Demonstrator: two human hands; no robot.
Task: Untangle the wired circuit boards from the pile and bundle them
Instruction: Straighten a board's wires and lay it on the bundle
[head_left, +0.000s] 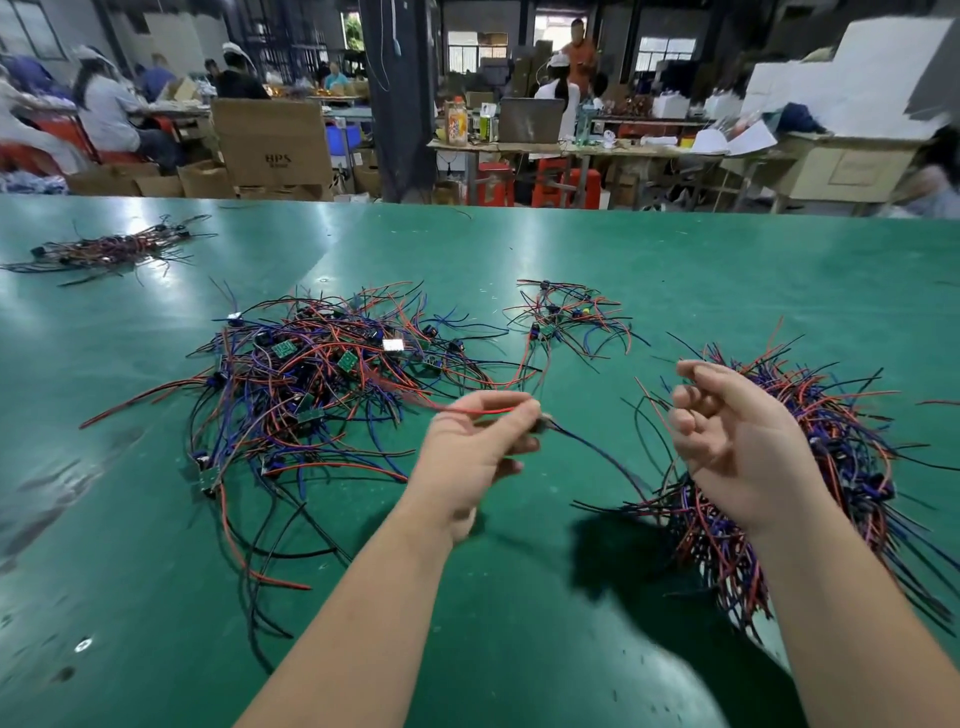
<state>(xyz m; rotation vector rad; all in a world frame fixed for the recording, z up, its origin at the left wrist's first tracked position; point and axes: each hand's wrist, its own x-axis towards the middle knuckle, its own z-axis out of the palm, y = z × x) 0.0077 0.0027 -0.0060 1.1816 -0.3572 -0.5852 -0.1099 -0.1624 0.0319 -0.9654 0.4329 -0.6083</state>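
A big tangled pile (311, 374) of small green circuit boards with red, blue and black wires lies on the green table (519, 623), left of centre. My left hand (478, 441) pinches one wired board pulled from it; a red wire trails back to the pile and a dark wire hangs toward the right. My right hand (737, 441) is raised beside it, fingers loosely curled, holding nothing that I can see. Behind and under the right hand lies a gathered bundle (831, 467) of wired boards.
A small cluster of wired boards (566, 317) sits beyond the hands. Another bundle (104, 252) lies at the far left of the table. Past the table's far edge are cardboard boxes (270, 140), benches and seated people.
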